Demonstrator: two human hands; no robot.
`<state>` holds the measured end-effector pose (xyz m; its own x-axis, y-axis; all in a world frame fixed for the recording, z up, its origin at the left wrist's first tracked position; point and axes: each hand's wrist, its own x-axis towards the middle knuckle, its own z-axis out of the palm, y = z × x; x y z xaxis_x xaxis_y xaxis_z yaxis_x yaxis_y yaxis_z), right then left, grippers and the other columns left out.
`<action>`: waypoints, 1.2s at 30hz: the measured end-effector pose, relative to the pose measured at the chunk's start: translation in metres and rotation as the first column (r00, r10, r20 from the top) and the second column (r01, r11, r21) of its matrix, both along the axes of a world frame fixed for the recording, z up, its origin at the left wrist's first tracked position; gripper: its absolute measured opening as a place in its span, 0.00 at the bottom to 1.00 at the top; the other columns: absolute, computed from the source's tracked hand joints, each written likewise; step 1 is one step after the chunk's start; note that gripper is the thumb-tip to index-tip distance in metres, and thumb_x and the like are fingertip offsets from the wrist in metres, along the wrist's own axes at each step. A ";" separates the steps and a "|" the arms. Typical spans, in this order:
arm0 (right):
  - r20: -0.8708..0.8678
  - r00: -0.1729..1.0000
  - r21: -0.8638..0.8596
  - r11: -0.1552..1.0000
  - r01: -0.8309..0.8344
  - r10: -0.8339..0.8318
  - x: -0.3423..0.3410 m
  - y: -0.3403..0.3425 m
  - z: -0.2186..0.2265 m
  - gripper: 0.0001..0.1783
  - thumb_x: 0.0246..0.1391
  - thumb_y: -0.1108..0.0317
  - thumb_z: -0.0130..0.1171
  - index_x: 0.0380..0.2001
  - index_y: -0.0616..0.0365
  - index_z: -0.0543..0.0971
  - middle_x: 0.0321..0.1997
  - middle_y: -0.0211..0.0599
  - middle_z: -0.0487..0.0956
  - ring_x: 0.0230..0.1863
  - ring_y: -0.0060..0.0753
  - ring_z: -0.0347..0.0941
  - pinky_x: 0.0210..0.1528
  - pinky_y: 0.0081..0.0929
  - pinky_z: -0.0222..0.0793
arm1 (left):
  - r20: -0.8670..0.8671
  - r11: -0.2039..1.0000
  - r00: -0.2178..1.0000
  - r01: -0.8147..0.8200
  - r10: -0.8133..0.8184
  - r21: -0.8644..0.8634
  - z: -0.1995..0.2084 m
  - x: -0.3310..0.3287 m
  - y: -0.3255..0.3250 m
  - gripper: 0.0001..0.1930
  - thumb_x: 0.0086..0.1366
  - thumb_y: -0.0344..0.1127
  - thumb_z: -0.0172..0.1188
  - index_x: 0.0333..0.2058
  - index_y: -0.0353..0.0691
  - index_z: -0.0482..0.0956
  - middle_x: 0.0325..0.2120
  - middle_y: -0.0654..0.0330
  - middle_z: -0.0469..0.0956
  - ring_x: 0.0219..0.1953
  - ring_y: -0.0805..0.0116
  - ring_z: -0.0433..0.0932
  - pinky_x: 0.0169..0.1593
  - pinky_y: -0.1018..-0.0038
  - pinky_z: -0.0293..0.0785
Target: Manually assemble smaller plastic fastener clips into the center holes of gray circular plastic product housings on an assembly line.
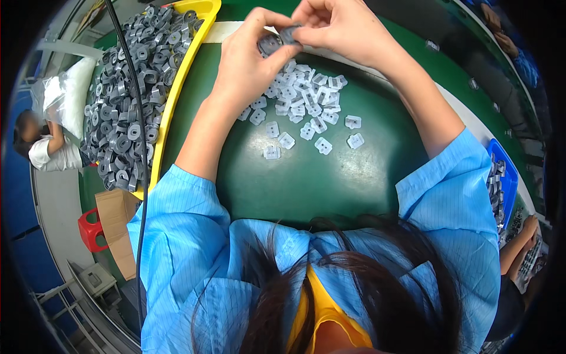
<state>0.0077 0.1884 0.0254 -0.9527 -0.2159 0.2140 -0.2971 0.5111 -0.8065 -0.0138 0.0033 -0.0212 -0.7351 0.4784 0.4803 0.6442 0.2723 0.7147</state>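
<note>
Above the far edge of the green work surface, my left hand [244,62] grips a dark grey rounded plastic part [269,44] between thumb and fingers. My right hand [348,29] pinches a dark grey plastic piece [289,34] right against it. The fingers partly cover both, so I cannot tell whether they are joined. Below my hands lies a loose heap of small translucent white plastic pieces [309,94], with several scattered singly toward me.
On the left stands a yellow tray [171,118] heaped with grey plastic parts [138,76]. A black cable [140,147] hangs in front of it. At the right is a blue tray [508,171] of grey parts. Other people's arms [519,248] show at the right; another person sits far left.
</note>
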 end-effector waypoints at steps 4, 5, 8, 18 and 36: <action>-0.128 0.991 -0.192 0.980 -0.048 0.023 0.005 -0.008 -0.006 0.09 0.41 0.74 0.62 0.29 0.65 0.77 0.22 0.30 0.74 0.25 0.17 0.68 0.29 0.18 0.68 | 0.146 0.972 0.985 0.060 -0.095 0.227 0.000 0.008 0.003 0.17 0.60 0.23 0.63 0.47 0.33 0.69 0.40 0.58 0.75 0.44 0.72 0.75 0.49 0.76 0.73; -0.163 0.985 -0.179 0.980 -0.091 0.062 0.006 -0.010 -0.005 0.10 0.41 0.75 0.62 0.30 0.65 0.76 0.22 0.29 0.74 0.25 0.17 0.68 0.30 0.18 0.67 | 0.184 0.951 0.975 0.067 -0.127 0.303 -0.002 0.010 0.004 0.17 0.60 0.24 0.63 0.47 0.34 0.69 0.40 0.58 0.75 0.44 0.73 0.75 0.49 0.76 0.72; -0.178 0.957 -0.209 0.942 -0.264 0.229 0.008 -0.008 -0.003 0.15 0.41 0.75 0.61 0.35 0.63 0.72 0.26 0.28 0.75 0.27 0.16 0.68 0.31 0.17 0.65 | -0.124 0.999 0.991 0.045 -0.042 0.021 0.000 0.007 -0.006 0.23 0.58 0.16 0.57 0.49 0.39 0.60 0.34 0.58 0.75 0.39 0.69 0.77 0.46 0.76 0.71; 0.163 0.949 -0.179 0.938 0.298 -0.270 -0.064 0.056 -0.066 0.20 0.45 0.72 0.63 0.43 0.67 0.75 0.32 0.41 0.80 0.34 0.31 0.77 0.37 0.26 0.72 | 0.699 0.940 0.714 -0.213 -0.036 0.266 0.000 -0.028 -0.034 0.23 0.62 0.20 0.50 0.58 0.28 0.65 0.51 0.54 0.67 0.47 0.66 0.75 0.59 0.74 0.69; 0.093 0.977 -0.121 0.976 -0.183 0.194 -0.040 0.003 -0.039 0.08 0.47 0.69 0.63 0.29 0.64 0.80 0.26 0.34 0.80 0.27 0.25 0.75 0.33 0.23 0.71 | 0.191 0.949 0.946 -0.290 0.264 0.125 -0.016 -0.008 -0.007 0.20 0.52 0.31 0.72 0.43 0.33 0.77 0.29 0.57 0.82 0.31 0.76 0.81 0.36 0.79 0.79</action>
